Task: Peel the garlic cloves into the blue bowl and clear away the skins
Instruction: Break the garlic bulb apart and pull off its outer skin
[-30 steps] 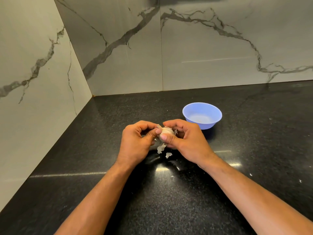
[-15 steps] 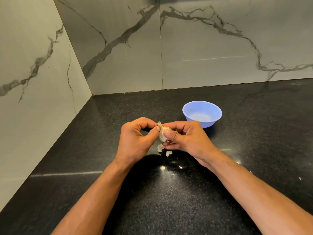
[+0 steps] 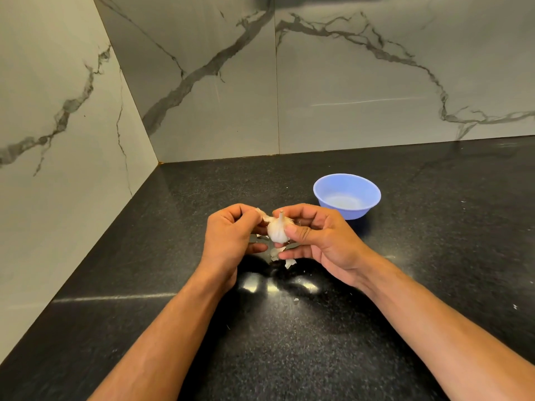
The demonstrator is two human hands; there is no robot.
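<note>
Garlic: whole white papery garlic bulb (image 3: 277, 231), stem tip up, held in the air between both hands, above the tabletop and near the bowl, to its left and closer to the camera.
Right hand: right hand (image 3: 321, 241) grasping the bulb, thumb pressed on its front right side, index finger curled round behind near the stem; lower fingers stretched out beneath.
Left hand: left hand (image 3: 230, 238) clenched on a thin whitish strip of loose skin (image 3: 263, 214) at the bulb's upper left, pinched at the fingertips; strip joined to the bulb near the stem; knuckles facing the camera.
Bowl: small round light-blue plastic bowl (image 3: 367, 185) upright on the tabletop, just beyond the right hand and apart from it; inside pale, no cloves visible in it.
Skins: torn white skin scraps (image 3: 290, 263) lying on the tabletop directly under the hands; one more tiny white fleck (image 3: 296, 300) closer to the camera, between the forearms.
Tabletop: glossy black speckled stone tabletop (image 3: 289, 357), bright reflections just under the wrists, a few white specks far right.
Walls: grey-veined white marble wall panels (image 3: 362, 82) behind and to the left, meeting in a corner at the tabletop's far left.
</note>
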